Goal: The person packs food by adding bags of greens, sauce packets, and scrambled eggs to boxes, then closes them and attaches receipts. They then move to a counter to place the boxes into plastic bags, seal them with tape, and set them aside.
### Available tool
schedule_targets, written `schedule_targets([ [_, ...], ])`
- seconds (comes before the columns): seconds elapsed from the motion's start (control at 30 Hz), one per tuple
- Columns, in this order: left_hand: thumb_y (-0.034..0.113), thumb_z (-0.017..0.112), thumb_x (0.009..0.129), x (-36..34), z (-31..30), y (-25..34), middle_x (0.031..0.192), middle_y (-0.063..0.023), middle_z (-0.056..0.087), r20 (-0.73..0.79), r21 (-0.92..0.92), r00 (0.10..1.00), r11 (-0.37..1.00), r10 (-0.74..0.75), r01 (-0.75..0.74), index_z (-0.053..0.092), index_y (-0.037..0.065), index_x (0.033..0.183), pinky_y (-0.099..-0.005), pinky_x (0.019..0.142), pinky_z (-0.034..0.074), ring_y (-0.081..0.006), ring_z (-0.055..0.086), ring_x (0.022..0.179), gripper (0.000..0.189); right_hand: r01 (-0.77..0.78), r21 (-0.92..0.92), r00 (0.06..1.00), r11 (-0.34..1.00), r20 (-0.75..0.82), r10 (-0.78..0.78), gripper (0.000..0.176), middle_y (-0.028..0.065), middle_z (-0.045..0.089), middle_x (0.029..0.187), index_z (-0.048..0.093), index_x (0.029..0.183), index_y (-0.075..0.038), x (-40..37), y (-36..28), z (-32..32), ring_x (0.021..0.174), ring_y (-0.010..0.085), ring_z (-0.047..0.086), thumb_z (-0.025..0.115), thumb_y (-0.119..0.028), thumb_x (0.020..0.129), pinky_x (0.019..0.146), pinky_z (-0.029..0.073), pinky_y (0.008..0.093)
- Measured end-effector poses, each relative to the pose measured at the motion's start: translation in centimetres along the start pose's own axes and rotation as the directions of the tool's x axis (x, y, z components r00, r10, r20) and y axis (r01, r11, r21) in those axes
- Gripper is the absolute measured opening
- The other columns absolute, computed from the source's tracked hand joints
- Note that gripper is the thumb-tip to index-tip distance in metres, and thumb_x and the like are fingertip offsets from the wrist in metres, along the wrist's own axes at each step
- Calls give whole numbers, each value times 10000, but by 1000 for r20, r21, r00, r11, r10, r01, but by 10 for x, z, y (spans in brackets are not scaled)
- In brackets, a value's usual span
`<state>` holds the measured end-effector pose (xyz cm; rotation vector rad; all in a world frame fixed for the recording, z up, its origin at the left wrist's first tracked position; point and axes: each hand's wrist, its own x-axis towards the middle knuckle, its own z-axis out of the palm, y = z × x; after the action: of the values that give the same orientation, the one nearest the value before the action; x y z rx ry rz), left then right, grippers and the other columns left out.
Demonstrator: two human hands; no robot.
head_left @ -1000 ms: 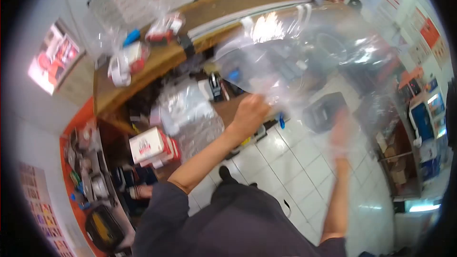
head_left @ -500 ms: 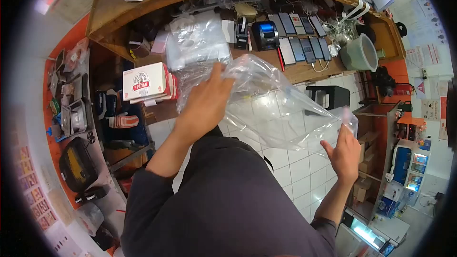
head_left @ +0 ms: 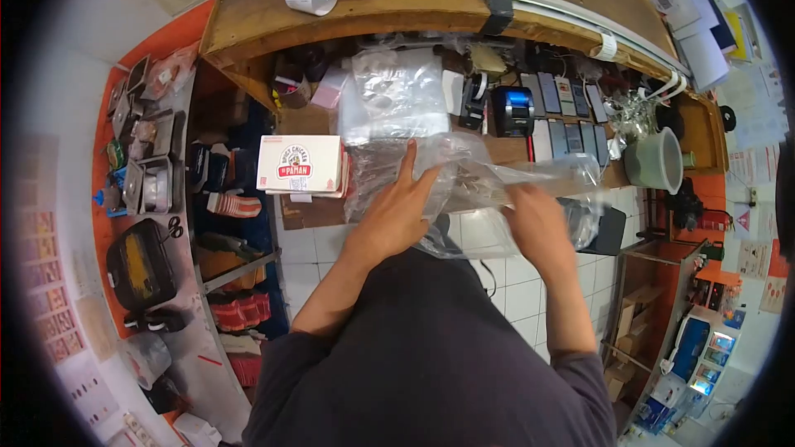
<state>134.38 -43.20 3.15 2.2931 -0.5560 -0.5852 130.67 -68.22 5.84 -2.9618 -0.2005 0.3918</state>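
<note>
Stretching across the top of the frame, the wooden counter (head_left: 397,18) stood ahead of me, with a lower desktop under its upper board. Down the left side of the frame ran a metal table (head_left: 205,327), carrying trays and a black case (head_left: 139,275). At the centre of the frame, the clear plastic bag (head_left: 468,186) was spread, crumpled, between my two hands, partly over the edge of the desktop and partly over the white floor tiles (head_left: 515,277).

A stack of clear plastic (head_left: 393,99) lay flat just beyond my left hand, in the upper middle. Toward the upper right stood a pale bucket (head_left: 654,161). Left of centre, a white box (head_left: 300,164) with a red chicken label topped a small pile.

My right hand (head_left: 538,223), right of centre, was curled around the bag, holding a bunch of the film, its fingertips partly hidden. My left hand (head_left: 389,219), left of centre, was against the plastic with the index finger pointing up the frame; I could not tell whether its other fingers pinched anything.

Smaller again, a black printer (head_left: 513,112) sat beyond my right hand, with phones (head_left: 558,139) in two rows just to its right. Smallest were the scissors (head_left: 175,228), at the left beside the black case.
</note>
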Motion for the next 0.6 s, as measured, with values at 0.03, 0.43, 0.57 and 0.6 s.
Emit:
schedule_targets([
  [0.03,84,747,739,-4,0,0,1562,-323,108,6,0,1000,1000,-18,18,270,126,1515,-477,1043,431,-490,427,1299,912,16,24,985,1000,172,-20,507,214,644,1111,569,1236,-20,26,1,28,1009,369,634,749,-171,787,835,515,453],
  [0.43,67,596,838,-16,40,-24,1415,-375,347,56,-175,983,968,-175,183,306,17,1453,-491,1017,432,-480,503,1197,682,717,182,696,673,-121,-708,414,191,627,908,560,1020,1,127,-170,-43,825,385,631,731,-311,808,692,502,483],
  [0.57,37,535,837,-41,35,-12,1373,-351,415,-40,-175,972,959,-232,222,335,12,1436,-498,995,448,-469,528,1164,632,643,-91,757,760,220,-615,1238,378,371,1372,98,1549,-41,179,-278,66,1237,554,452,821,-533,671,974,439,596],
  [0.6,47,530,844,-45,20,-6,1416,-342,373,53,-208,946,923,-319,323,322,12,1446,-499,998,447,-474,516,1181,638,652,-90,749,753,229,-622,1238,378,371,1372,98,1549,-41,194,-283,83,1237,554,452,821,-533,671,974,439,596],
])
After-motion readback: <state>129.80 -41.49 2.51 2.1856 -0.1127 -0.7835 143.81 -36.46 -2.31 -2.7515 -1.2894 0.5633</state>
